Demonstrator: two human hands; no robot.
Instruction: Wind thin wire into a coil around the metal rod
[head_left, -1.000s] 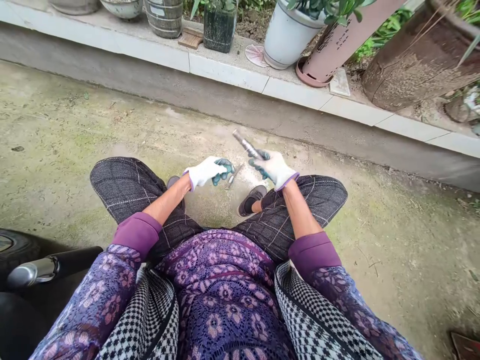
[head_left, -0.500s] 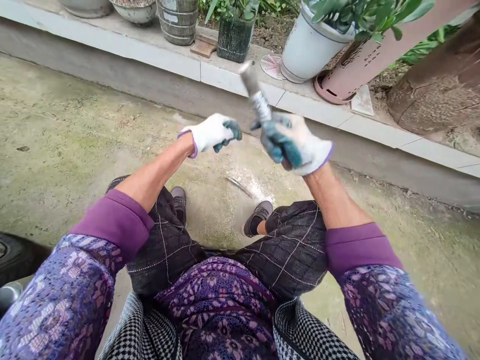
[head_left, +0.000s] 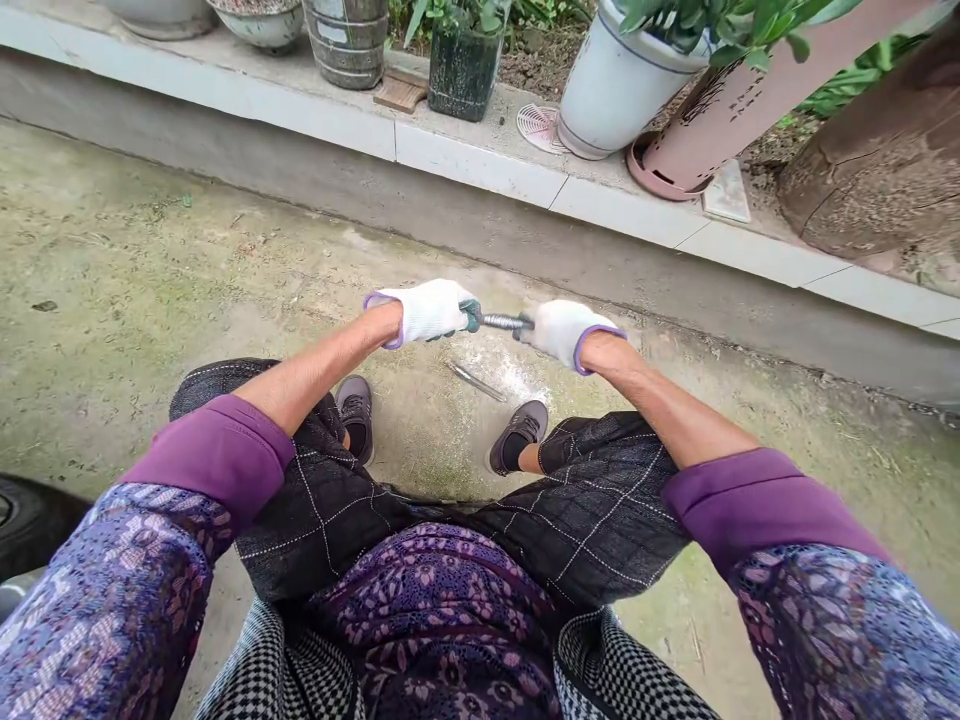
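In the head view, my left hand and my right hand wear white gloves with dark green coated fingers. Between them, roughly level above the ground, they hold a short metal rod with a ribbed, thread-like silver middle. My left fingers are closed around its left end, and my right fingers grip the other end. Both ends are covered by the gloves, so its exact kind is unclear. Below the hands, a thin metal bar lies on the concrete beside scattered white powder.
A low tiled ledge runs across the front, bearing a white flowerpot, a pink planter and other pots. A thick brown trunk-like form stands right. My shoes flank the bar. A black tyre is at left.
My right hand has come down and turned, bringing the rod from upright to nearly level. My left hand has lowered slightly and closed on the rod's left end. The bar stays on the ground.
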